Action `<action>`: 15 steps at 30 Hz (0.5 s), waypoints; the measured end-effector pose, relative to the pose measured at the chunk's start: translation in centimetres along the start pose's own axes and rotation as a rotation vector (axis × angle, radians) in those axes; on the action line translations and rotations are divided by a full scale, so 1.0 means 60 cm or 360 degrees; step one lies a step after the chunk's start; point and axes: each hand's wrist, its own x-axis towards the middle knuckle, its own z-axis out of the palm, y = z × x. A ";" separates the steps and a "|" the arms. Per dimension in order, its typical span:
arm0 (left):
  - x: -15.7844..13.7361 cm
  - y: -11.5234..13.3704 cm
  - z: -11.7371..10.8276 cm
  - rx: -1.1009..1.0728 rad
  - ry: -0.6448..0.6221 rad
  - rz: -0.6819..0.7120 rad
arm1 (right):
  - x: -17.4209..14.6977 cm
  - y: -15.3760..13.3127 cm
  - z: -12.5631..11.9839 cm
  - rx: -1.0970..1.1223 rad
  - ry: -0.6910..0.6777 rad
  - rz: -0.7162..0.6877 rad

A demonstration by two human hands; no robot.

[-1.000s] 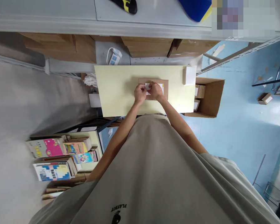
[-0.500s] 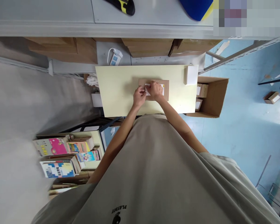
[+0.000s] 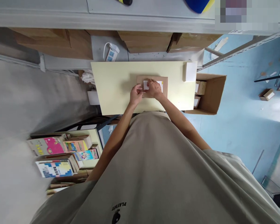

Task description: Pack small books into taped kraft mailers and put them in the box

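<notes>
A flat brown cardboard parcel (image 3: 151, 77) lies on the pale yellow tabletop (image 3: 116, 81). On its upper face is a white label (image 3: 145, 84) with a small yellow mark near the right end. My right hand (image 3: 155, 89) is laid over the middle of the label, fingers bent and touching it, hiding part of it. At the parcel's left edge my left hand (image 3: 136, 95) has its fingers curled in towards the thumb, close to the label's left end. Whatever those fingertips hold, if anything, is too small to make out.
A white box (image 3: 190, 72) stands at the tabletop's right end. Beyond that end, an open carton (image 3: 214, 93) contains smaller boxes. A power strip (image 3: 112, 53) and large cartons (image 3: 146, 42) line the shelf behind. Stacked books (image 3: 58, 169) are at lower left.
The whole view has shifted slightly, so the table and shelf sit a little higher and further left. Both hands stay at the parcel, their fingers only slightly changed.
</notes>
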 end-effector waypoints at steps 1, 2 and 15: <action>0.004 -0.001 -0.001 0.0041 -0.0003 0.0015 | 0.000 -0.002 0.000 -0.0016 -0.0002 0.0001; 0.008 -0.002 -0.002 0.0074 -0.0006 0.0026 | 0.001 -0.005 -0.001 -0.0026 -0.0015 0.0012; 0.023 -0.001 -0.008 0.0091 -0.0128 0.0082 | 0.008 -0.027 -0.005 0.0083 0.0212 0.0340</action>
